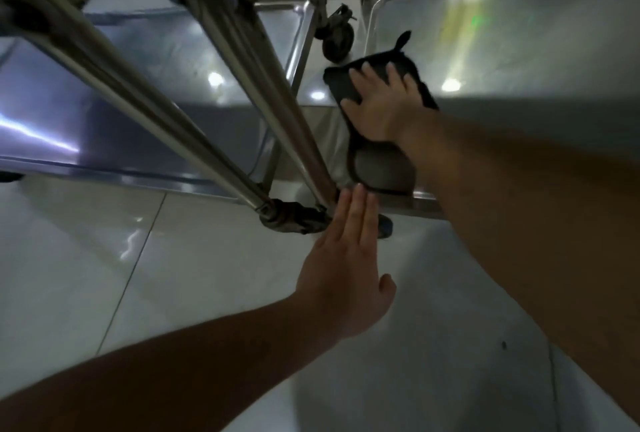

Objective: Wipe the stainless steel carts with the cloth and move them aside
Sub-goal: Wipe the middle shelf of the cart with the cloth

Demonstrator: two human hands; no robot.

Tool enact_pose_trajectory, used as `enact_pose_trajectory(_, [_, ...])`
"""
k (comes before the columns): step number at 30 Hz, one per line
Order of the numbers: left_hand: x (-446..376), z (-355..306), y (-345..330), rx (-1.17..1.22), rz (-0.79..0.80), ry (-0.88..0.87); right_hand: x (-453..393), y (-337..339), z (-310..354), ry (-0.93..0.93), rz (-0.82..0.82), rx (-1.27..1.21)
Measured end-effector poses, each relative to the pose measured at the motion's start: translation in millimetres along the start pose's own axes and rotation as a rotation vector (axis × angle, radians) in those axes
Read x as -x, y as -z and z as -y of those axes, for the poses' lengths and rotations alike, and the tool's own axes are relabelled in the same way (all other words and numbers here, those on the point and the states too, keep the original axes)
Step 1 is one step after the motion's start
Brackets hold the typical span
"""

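No readable text, labels or numbers.

Two carts side by side on the tiled floor (173, 275). Cloth (377, 168) lies on bottom shelf (519, 60) of rt cart, at its near-left corner. Rt hand (377, 105) flat on cloth. L hand (346, 275) in front, fingertips (356, 192) at shelf's near edge, beside a near caster (294, 220). L cart's shelf (104, 102) sits left, behind its legs (166, 119). Another caster (337, 40) behind, between shelves.
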State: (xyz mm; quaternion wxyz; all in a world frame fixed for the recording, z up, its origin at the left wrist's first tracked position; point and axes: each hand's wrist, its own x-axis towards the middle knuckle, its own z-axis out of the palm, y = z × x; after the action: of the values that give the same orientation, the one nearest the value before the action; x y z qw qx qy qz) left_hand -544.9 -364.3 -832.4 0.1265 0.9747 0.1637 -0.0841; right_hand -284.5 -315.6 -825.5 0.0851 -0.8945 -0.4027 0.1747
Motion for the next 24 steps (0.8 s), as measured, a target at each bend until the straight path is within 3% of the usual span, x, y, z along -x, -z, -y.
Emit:
enact_pose_trajectory(3, [1,6,-2,0.036,-0.017,-0.023,-5,-1,-1,0.006,-0.016,0.002])
enact_pose_trajectory(10, [2,11,0,0.136,-0.012,-0.050,74,-18,-30,0.355,-0.081,0.011])
enact_pose_trajectory(18, [5,10,2,0.213,-0.043,-0.018,143,-21,-86,0.400,0.011,0.102])
enact_pose_trajectory(24, [-2,-11,2,0.089,-0.026,0.087,181,-21,-129,0.392,0.020,0.154])
